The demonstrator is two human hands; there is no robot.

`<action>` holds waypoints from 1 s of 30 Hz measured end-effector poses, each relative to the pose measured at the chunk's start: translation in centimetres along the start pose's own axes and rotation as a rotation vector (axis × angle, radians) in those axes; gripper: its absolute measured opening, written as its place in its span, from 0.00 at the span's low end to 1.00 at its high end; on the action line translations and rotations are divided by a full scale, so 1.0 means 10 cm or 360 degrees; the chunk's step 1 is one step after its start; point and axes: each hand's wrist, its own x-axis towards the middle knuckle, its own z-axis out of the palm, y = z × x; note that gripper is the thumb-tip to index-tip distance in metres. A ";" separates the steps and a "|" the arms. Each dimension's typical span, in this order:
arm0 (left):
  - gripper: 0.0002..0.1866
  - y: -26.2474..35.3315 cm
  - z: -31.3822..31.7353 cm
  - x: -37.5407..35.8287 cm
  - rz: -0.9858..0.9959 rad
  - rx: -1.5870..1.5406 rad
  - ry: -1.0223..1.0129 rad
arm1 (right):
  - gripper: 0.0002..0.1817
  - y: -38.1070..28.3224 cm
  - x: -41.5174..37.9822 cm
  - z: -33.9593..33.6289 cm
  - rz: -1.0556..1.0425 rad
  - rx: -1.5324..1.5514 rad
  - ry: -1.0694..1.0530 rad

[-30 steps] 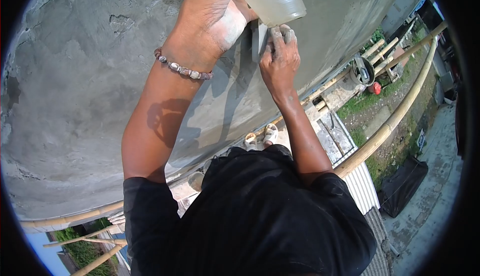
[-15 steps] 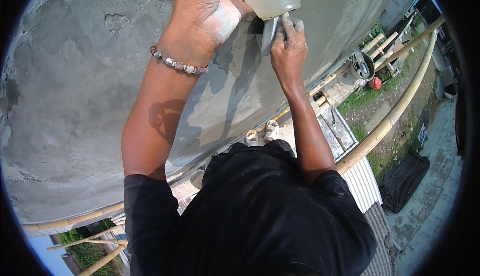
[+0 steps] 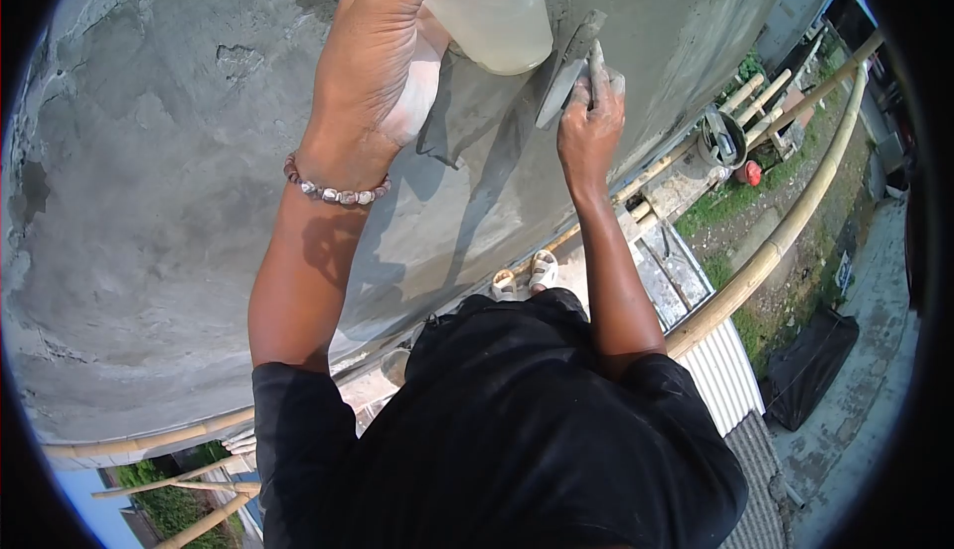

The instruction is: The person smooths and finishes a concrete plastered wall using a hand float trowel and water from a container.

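Note:
My left hand (image 3: 383, 62), with a beaded bracelet at the wrist, is wrapped round a translucent plastic container (image 3: 497, 17) at the top of the view. To its right, my right hand (image 3: 593, 122) grips a trowel (image 3: 563, 82) whose blade lies close to the grey plastered wall (image 3: 199, 201). The container and the trowel are apart, with a small gap between them. Shadows of my arms and the container fall on the wall.
A bamboo pole (image 3: 785, 236) curves along the right side. Beyond the planks stand a bucket (image 3: 722, 139) and a red object (image 3: 750, 172). White sandals (image 3: 544, 269) show on the scaffold below. More bamboo poles (image 3: 204, 519) cross at the lower left.
The container has moved left with my left hand, away from the trowel. My right hand has shifted slightly right and down, and more of the trowel now shows.

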 end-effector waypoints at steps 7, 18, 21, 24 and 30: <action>0.30 0.44 0.01 -0.25 -0.0124 0.0726 0.0551 | 0.34 -0.46 -1.15 0.43 -0.0663 -0.0084 -0.0529; 0.53 0.89 -0.29 -0.77 -0.0047 0.1521 0.0501 | 0.25 -0.39 0.14 -0.16 -0.0081 0.0243 -0.0255; 0.54 0.96 -0.24 -0.90 -0.0030 0.1380 0.0671 | 0.30 -0.51 0.28 0.07 -0.0314 -0.0188 -0.0138; 0.55 1.08 -0.31 -1.06 -0.0075 0.1416 0.0675 | 0.34 -0.58 -0.38 0.43 -0.0671 -0.0217 -0.0010; 0.57 1.19 -0.34 -1.04 -0.0032 0.1440 0.0623 | 0.34 -0.30 -1.53 0.42 -0.0457 0.0129 -0.0824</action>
